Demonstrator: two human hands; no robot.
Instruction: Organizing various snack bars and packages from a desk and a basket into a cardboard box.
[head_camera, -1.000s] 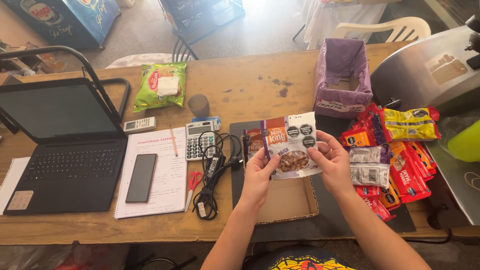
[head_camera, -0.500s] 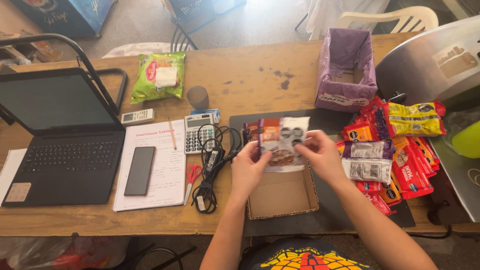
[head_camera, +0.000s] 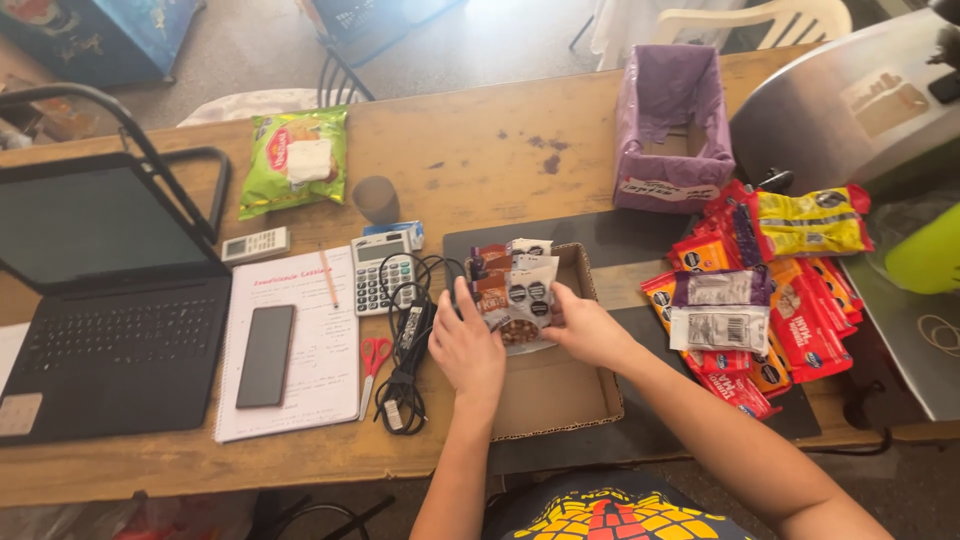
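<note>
My left hand (head_camera: 466, 345) and my right hand (head_camera: 585, 328) together grip a bundle of brown-and-white snack packets (head_camera: 516, 292). The bundle sits low in the far end of a shallow open cardboard box (head_camera: 560, 395) at the table's front edge. The left hand holds the bundle's left side, the right hand its right side. The packets' lower edges are hidden behind my fingers and the box wall.
A pile of red, orange and yellow snack packets (head_camera: 765, 285) lies to the right, a purple-lined box (head_camera: 672, 125) behind it. Left of the box are a tangled black cable (head_camera: 405, 345), scissors (head_camera: 373, 358), calculator (head_camera: 378, 270), notebook with phone (head_camera: 266, 355) and laptop (head_camera: 105, 300).
Both hands have lowered the packet bundle from above the table down into the cardboard box. The camera view has shifted slightly.
</note>
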